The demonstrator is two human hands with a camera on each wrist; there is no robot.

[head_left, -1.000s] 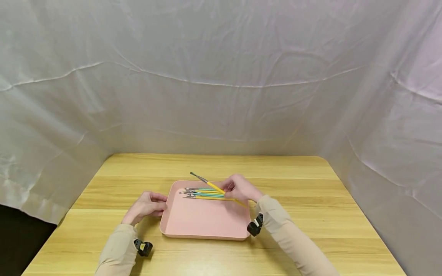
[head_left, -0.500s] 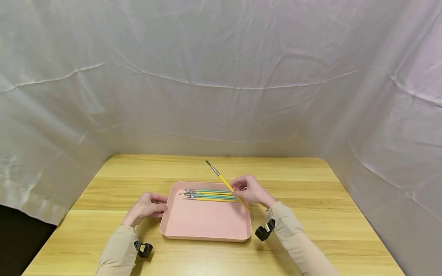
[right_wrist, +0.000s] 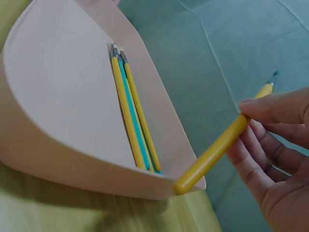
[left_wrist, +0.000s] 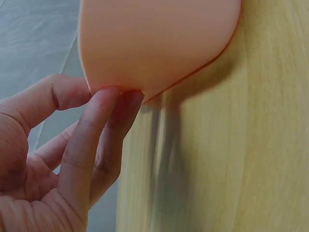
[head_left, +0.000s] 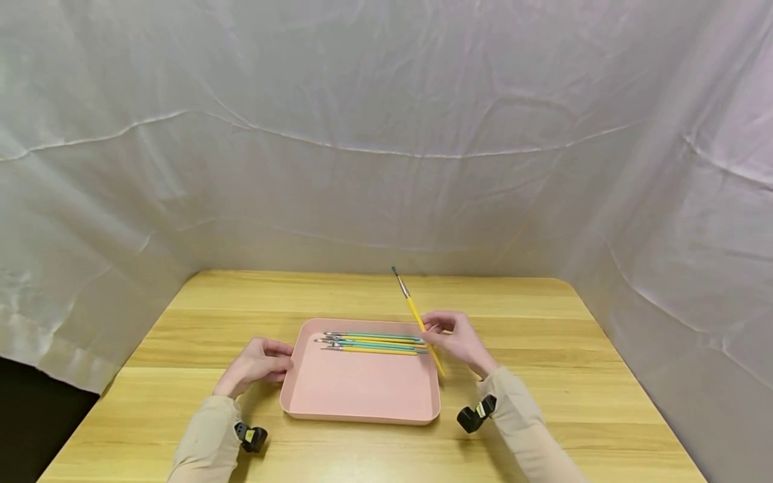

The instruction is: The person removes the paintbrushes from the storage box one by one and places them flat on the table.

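Center frame: right hand [head_left: 460,341] pinching yellow paintbrush [head_left: 418,318], bristles up, clear of pink tray [head_left: 356,392]; left hand [head_left: 256,364] fingers pressing tray's edge, probably steadying it.

The head view looks down from afar; both wrist views sit close, sharing the pink tray [head_left: 359,389].

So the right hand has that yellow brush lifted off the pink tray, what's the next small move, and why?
Probably carry the yellow-handled paintbrush further right and lay it on the bare wooden table. The right hand pinches it in the air past the edge of the pink plastic tray, while the left hand holds the tray's other edge.
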